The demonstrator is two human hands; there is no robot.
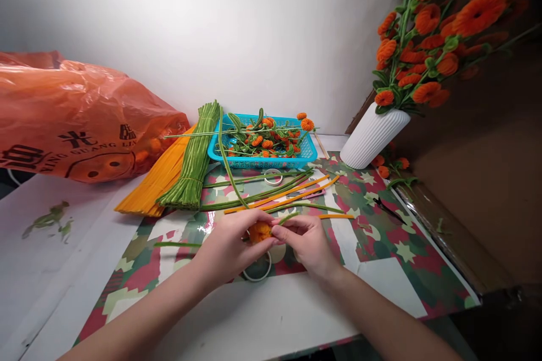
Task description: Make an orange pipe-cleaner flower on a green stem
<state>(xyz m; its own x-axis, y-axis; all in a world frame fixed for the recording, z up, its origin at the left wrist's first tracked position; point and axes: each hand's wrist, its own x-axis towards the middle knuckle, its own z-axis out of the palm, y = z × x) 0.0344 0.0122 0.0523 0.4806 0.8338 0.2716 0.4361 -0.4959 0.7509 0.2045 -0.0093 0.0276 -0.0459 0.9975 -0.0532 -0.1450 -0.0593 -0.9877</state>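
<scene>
My left hand [231, 240] and my right hand [305, 240] meet over a camouflage-patterned mat [381, 225]. Both pinch a small fuzzy orange pipe-cleaner flower [259, 231] held between them. A green pipe-cleaner stem [226, 161] rises from the flower and curves up toward the far side. My left fingers wrap the flower's left side; my right fingertips press its right side. A roll of clear tape [257, 273] lies on the mat just under my hands.
A blue basket [305, 153] holds several finished orange flowers. Bundles of green [195, 161] and orange [158, 180] pipe cleaners lie beside an orange plastic bag [76, 115]. Loose stems [279, 194] lie ahead. A white vase [372, 135] of orange flowers stands at right.
</scene>
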